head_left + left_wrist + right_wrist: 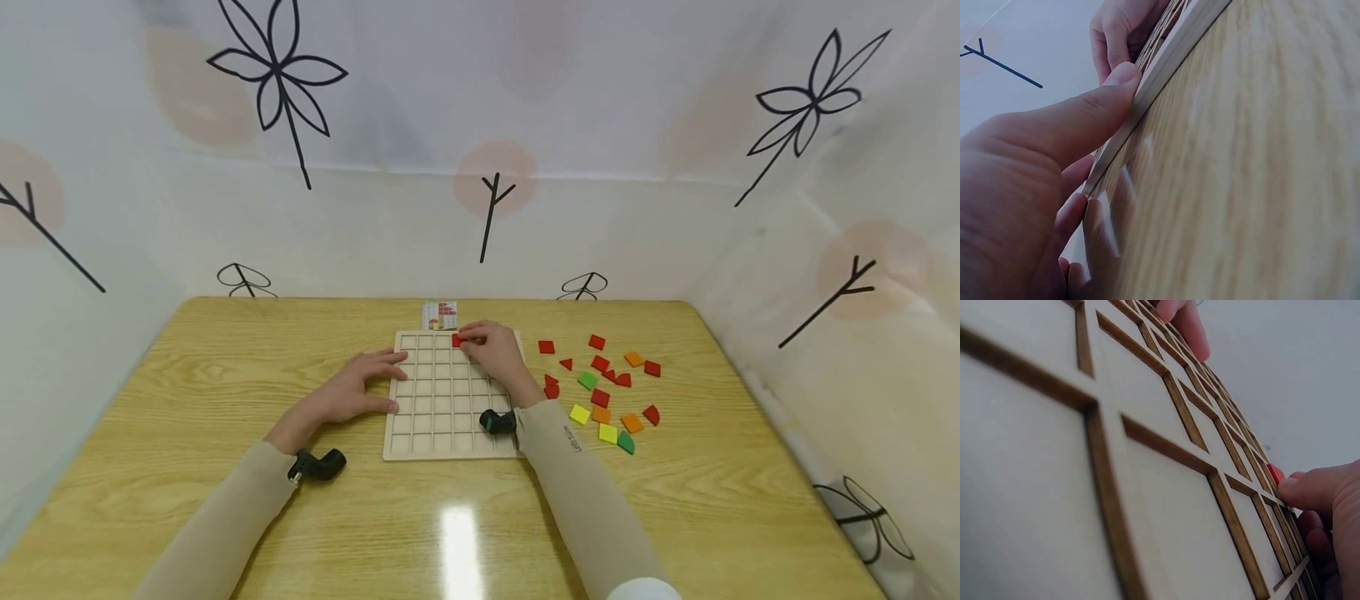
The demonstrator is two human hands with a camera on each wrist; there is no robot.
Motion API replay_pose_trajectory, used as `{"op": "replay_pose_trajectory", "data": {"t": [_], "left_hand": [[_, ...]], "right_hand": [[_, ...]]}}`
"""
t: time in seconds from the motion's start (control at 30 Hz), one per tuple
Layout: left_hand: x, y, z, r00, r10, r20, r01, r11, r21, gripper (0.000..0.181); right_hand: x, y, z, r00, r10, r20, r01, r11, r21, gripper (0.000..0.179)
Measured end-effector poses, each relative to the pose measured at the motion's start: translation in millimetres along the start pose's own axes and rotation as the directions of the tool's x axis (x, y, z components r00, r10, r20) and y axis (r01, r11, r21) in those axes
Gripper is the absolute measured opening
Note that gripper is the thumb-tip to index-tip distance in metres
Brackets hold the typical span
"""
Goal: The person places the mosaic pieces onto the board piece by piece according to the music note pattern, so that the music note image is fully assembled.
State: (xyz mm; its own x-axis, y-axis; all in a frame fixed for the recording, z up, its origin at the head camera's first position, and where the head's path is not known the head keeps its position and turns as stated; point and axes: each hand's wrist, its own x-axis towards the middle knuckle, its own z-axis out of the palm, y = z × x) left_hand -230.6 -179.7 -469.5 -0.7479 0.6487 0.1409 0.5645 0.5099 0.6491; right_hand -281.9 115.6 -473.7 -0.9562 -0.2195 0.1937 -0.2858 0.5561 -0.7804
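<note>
A pale wooden grid board (442,400) with square recesses lies on the table. My right hand (495,350) pinches a small red tile (457,340) between thumb and fingertips, at the top row of the board; in the right wrist view, the red tile (1275,473) sits tilted at the thumb tip. Along the board's left side rests my left hand (351,387), its fingers spread and fairly straight. The thumb (1094,106) touches the board's edge (1160,65) in the left wrist view. A printed pattern card (440,316) lies just beyond the board.
To the right of the board, loose tiles are scattered on the wooden table (262,358): red squares (652,368), red wedges, orange (632,423), yellow (580,415) and green pieces (588,380). A patterned cloth (390,225) stands behind the table.
</note>
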Motion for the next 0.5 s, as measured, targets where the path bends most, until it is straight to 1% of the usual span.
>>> {"op": "replay_pose_trajectory", "data": {"t": [0.17,0.3,0.5], "left_hand": [[-0.4,1.7,0.1,1.000,0.001,-0.002,-0.001,1.000,-0.004,0.044],[-0.3,2.2,-0.3,1.000,0.008,-0.002,-0.008,1.000,-0.002,0.044],[-1.0,-0.9,-0.6,1.000,0.019,0.001,-0.019,1.000,0.000,0.044]], "right_hand": [[0.0,1.9,0.5,1.000,-0.012,-0.003,0.012,1.000,-0.007,0.015],[-0.1,1.2,0.1,1.000,-0.006,-0.003,0.006,1.000,-0.008,0.016],[-0.3,-1.4,-1.8,1.000,0.024,0.005,-0.024,0.997,0.070,0.015]]}}
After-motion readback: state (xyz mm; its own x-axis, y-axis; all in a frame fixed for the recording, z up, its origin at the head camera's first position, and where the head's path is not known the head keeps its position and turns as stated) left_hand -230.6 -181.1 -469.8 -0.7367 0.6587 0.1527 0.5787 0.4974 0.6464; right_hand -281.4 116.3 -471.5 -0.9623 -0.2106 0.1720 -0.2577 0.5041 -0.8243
